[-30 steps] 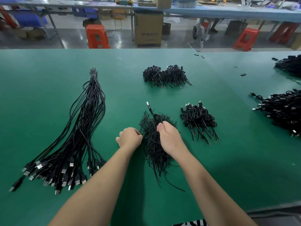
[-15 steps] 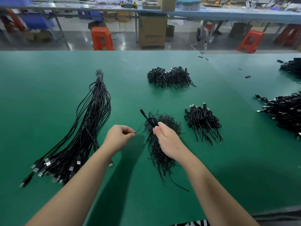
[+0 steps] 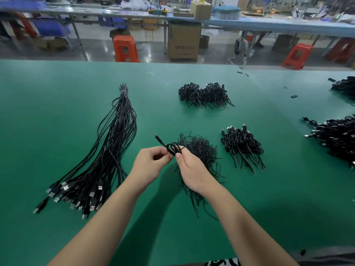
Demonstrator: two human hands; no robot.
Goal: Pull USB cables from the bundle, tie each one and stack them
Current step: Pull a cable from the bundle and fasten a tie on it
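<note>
Our left hand (image 3: 148, 166) and our right hand (image 3: 192, 170) meet near the middle of the green table (image 3: 57, 131). Both hands pinch one coiled USB cable (image 3: 172, 147). The left fingers are curled on the coil's near side, and the right thumb and fingers hold it from the other side. The plug end (image 3: 156, 138) pokes up toward 11 o'clock.

We think the step now is tying this cable. To do it well, we should keep the loops flat and tight together, wrap a tie snugly round the middle, and twist it until it stays. We cannot tell if a tie is already on it.

Right under our right hand, toward 1 o'clock, lies a messy pile of thin black ties (image 3: 199, 150). Loose ends there could catch on the coil, so we should lift it clear first.

At 3 o'clock, near the ties, sits a stack of tied cables (image 3: 242, 144). Our cable likely goes there. Another tied stack (image 3: 203, 94) sits farther away at 12 o'clock. The long bundle of untied USB cables (image 3: 107, 154) lies at 9 o'clock, plugs toward us. More black cables (image 3: 336, 139) are heaped at the far right edge. Beyond the table stand an orange stool (image 3: 124, 48) and a cardboard box (image 3: 183, 43).
</note>
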